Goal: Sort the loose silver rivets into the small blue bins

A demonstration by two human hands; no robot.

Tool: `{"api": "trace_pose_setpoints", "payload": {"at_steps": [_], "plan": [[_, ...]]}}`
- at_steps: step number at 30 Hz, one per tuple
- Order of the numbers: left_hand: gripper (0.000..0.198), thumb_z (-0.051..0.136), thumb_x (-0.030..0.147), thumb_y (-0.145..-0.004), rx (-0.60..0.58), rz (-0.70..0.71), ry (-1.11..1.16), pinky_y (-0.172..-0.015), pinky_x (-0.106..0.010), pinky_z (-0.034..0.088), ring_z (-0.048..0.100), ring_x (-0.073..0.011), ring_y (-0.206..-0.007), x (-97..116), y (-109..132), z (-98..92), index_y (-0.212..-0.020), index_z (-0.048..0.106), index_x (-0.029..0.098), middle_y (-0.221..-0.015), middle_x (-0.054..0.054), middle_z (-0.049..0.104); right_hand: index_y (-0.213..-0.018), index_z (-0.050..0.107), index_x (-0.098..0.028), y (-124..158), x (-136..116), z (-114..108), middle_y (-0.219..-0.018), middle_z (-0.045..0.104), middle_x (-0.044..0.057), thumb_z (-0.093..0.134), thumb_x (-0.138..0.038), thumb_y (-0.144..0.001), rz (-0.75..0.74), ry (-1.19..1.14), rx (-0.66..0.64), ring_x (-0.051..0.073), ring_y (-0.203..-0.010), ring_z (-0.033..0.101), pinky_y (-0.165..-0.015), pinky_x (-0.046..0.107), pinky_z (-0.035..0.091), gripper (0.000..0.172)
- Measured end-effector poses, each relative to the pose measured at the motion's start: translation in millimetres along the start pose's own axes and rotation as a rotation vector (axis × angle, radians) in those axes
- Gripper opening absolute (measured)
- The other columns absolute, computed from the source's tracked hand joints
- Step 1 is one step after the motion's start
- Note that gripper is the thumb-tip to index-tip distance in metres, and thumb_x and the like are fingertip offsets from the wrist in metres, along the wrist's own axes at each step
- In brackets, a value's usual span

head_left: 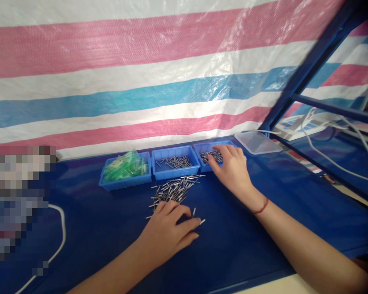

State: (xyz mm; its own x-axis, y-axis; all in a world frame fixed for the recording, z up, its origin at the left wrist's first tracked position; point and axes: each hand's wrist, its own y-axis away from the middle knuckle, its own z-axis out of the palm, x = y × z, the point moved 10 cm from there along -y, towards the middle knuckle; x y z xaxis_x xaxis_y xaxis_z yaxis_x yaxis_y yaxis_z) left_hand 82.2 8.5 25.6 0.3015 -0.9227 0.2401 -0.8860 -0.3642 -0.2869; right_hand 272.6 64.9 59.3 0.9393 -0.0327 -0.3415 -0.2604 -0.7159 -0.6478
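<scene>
A pile of slim silver pop rivets lies on the blue table, in front of the bins. My left hand rests at the near edge of this pile, fingers spread and bent, with a couple of loose rivets by its fingertips. Over the right blue bin is my right hand, thumb and fingers apart. Similar thin metal pieces lie in that bin, partly hidden by the hand. The middle blue bin holds more metal pieces.
A left blue bin holds green plastic packets. Behind the right bin lies a clear plastic lid. A blue metal frame and white cables stand at the right. Another white cable curves along the left.
</scene>
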Motion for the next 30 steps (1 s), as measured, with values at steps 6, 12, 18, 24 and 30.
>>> {"api": "trace_pose_setpoints", "payload": {"at_steps": [6, 12, 18, 24, 30], "plan": [[0.013, 0.060, 0.030, -0.088, -0.023, -0.002, -0.055, -0.075, -0.033, 0.035, 0.055, -0.0168, -0.085, -1.5, 0.6, 12.5, -0.100, 0.065, 0.027, -0.095, 0.001, 0.065, -0.108, 0.060, -0.019, 21.3, -49.4, -0.4, -0.105, 0.063, 0.010, 0.052, -0.027, -0.086, -0.191, -0.197, -0.074, 0.027, -0.099, 0.052, -0.089, 0.044, 0.040, 0.024], [0.016, 0.047, 0.014, -0.094, 0.010, 0.015, -0.205, -0.072, -0.033, 0.036, 0.055, -0.0171, -0.079, 0.1, 2.1, 18.5, -0.094, 0.062, 0.020, -0.087, -0.001, 0.064, -0.099, 0.062, -0.019, 49.2, -89.1, 17.0, -0.097, 0.065, 0.008, 0.052, -0.018, -0.085, -0.316, -0.402, -0.298, 0.023, -0.094, 0.055, -0.086, 0.041, 0.043, 0.017], [0.016, 0.045, 0.009, -0.092, 0.010, -0.095, -0.380, -0.070, -0.036, 0.035, 0.054, -0.0208, -0.076, -15.5, 2.7, 14.7, -0.088, 0.058, 0.017, -0.083, -0.004, 0.061, -0.084, 0.063, -0.019, 59.1, -102.4, 24.1, -0.086, 0.066, 0.006, 0.052, -0.015, -0.086, -0.357, -0.497, -0.408, 0.020, -0.084, 0.056, -0.079, 0.037, 0.045, 0.012], [0.015, 0.044, 0.013, -0.093, 0.054, -0.210, -0.369, -0.068, -0.038, 0.034, 0.055, -0.0226, -0.078, -37.7, 4.3, 1.0, -0.088, 0.058, 0.017, -0.084, -0.004, 0.063, -0.084, 0.064, -0.019, 68.7, -110.9, 33.1, -0.082, 0.066, 0.005, 0.057, -0.019, -0.084, -0.407, -0.492, -0.532, 0.019, -0.079, 0.056, -0.076, 0.036, 0.044, 0.006], [0.016, 0.042, 0.017, -0.095, 0.223, -0.296, 0.038, -0.080, -0.034, 0.041, 0.059, -0.0192, -0.090, -51.3, 14.0, -16.6, -0.093, 0.058, 0.020, -0.093, -0.003, 0.065, -0.091, 0.062, -0.020, 81.6, -118.4, 35.5, -0.083, 0.065, 0.004, 0.053, -0.014, -0.087, -0.354, -0.600, -0.586, 0.018, -0.078, 0.056, -0.073, 0.033, 0.044, 0.012]]}}
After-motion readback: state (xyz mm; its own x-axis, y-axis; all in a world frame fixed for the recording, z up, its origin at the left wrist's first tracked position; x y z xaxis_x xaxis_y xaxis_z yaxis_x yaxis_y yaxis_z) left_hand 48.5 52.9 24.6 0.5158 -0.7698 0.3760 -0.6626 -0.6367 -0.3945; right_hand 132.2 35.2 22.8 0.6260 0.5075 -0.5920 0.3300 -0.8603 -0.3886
